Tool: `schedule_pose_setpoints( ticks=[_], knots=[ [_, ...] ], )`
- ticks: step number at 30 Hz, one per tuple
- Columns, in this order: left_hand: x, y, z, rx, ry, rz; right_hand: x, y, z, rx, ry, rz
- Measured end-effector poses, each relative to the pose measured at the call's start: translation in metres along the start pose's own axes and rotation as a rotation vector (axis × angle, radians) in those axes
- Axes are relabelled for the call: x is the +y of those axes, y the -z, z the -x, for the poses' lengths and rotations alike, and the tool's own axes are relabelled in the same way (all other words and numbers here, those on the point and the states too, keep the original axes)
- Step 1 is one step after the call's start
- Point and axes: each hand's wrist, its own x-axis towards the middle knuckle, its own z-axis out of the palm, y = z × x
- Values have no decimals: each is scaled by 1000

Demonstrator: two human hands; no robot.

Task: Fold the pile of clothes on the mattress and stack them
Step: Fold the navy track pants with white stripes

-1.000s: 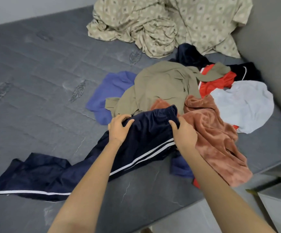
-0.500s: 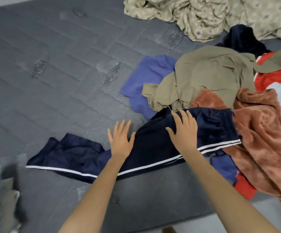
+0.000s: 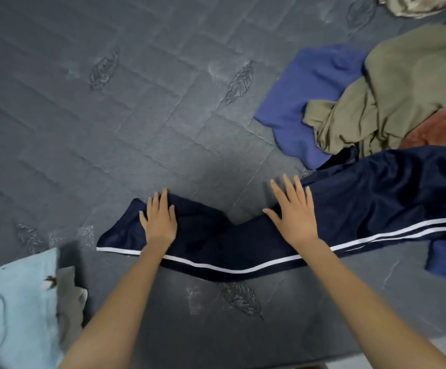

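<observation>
— What had changed in that last second?

— The grip was gone. Both hands had been pinching the waistband of the trousers (image 3: pixel 363 198) up by the pile (image 3: pixel 416 83). Now the left hand (image 3: pixel 159 222) and the right hand (image 3: pixel 293 211) lay flat on the fabric, fingers straight and holding nothing, and they had slid left along the legs.

— And where did the trousers lie?

— Stretched along the near edge of the mattress (image 3: pixel 110 115), with the cuffs under the left hand and the waist end off to the right against the pile (a kink showed between the hands).

— What did that mean for the task?

— Probably smoothing before the first fold. A light-blue cloth (image 3: pixel 16 302) at the near left looked like the start of a stack, and the rest was unfolded.
</observation>
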Motion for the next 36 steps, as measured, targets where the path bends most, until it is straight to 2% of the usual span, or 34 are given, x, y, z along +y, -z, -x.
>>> schedule_pose_setpoints(
  ticks=[3,5,8,10,12,15,18,20,25,27,29,32,36],
  knots=[
    [-16,-4,-25,35,-38,10,-6,-24,-11,-48,13,-17],
    [-23,-7,-37,114,-76,47,-5,-39,-18,-42,39,-10],
    [-32,-10,-44,231,-220,9,1,-49,-23,-11,113,15],
    [-36,-8,-41,297,-322,-1,6,-47,-22,-56,148,13],
    [-40,-2,-33,340,-350,-12,9,-41,-19,-152,139,-2],
    [-47,10,-26,346,-218,-8,8,-27,-17,-336,162,-31],
    [-56,23,-26,383,-58,5,3,-18,-23,-381,240,-17],
    [-63,35,-27,406,-5,12,-1,-18,-29,-281,235,-50],
    [-79,57,-38,484,124,72,-23,-13,-59,133,46,-223],
    [-82,62,-44,528,189,129,-32,-9,-67,168,51,-264],
    [-87,62,-52,523,247,149,-38,-10,-69,89,83,-311],
    [-96,49,-58,437,277,106,-36,-21,-61,-70,53,-268],
    [-105,34,-52,447,94,29,-18,-21,-59,-46,-111,-315]
  ],
)
